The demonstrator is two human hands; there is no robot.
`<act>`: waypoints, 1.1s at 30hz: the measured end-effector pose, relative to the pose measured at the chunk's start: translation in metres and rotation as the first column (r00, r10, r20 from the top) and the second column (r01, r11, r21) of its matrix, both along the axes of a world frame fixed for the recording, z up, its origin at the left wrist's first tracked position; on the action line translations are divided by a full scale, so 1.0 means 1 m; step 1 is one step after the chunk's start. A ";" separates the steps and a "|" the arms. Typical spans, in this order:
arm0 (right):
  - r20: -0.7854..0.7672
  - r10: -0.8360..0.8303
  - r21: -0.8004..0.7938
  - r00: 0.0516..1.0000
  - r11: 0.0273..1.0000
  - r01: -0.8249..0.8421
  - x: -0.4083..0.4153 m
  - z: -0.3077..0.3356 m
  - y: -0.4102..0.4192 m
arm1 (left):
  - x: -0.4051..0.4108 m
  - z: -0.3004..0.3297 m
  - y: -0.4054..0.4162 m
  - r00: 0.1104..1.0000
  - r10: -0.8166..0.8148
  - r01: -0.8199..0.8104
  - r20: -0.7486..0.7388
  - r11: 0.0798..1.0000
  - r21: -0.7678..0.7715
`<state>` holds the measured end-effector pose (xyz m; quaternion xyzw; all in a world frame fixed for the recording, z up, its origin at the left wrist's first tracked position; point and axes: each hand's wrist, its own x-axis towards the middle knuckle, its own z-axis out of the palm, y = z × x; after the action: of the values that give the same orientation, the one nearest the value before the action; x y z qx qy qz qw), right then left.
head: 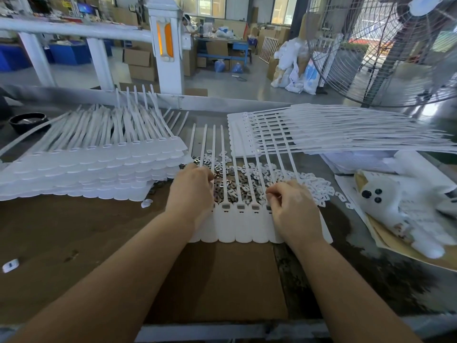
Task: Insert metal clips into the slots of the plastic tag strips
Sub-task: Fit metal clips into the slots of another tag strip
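White plastic tag strip (243, 225), flat on brown surface (74, 231), tails running over metal clips (222, 184). Left hand (191, 194), fingers curled down, presses strip's left end. Right hand (294, 209), fingertips pinched at a slot; whether it holds a clip cannot be told.

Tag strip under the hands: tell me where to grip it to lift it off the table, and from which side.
Grip the tag strip by its joined flat tag bodies, coming from the near scalloped edge. That edge lies bare on the cardboard, while the thin tails fan away over the loose clips and would flex.
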<state>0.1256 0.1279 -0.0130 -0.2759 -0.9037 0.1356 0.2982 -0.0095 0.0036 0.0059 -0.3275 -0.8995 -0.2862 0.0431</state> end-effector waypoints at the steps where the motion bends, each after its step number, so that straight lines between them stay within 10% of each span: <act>1: 0.000 0.000 0.004 1.000 1.000 0.000 0.000 0.000 0.000 | -0.005 0.000 -0.001 1.000 0.014 -0.015 -0.006 0.999 -0.043; 8: 0.007 0.007 0.010 1.000 1.000 -0.008 0.001 0.000 -0.001 | -0.018 -0.001 0.005 1.000 -0.007 0.004 -0.008 0.968 -0.251; 33: -0.022 0.018 -0.004 1.000 1.000 -0.018 0.001 -0.004 0.000 | -0.017 -0.004 0.000 1.000 0.011 -0.012 -0.008 0.993 -0.120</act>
<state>0.1268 0.1281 -0.0168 -0.2671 -0.9025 0.1432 0.3061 -0.0270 0.0039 0.0021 -0.3252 -0.9167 -0.2302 0.0284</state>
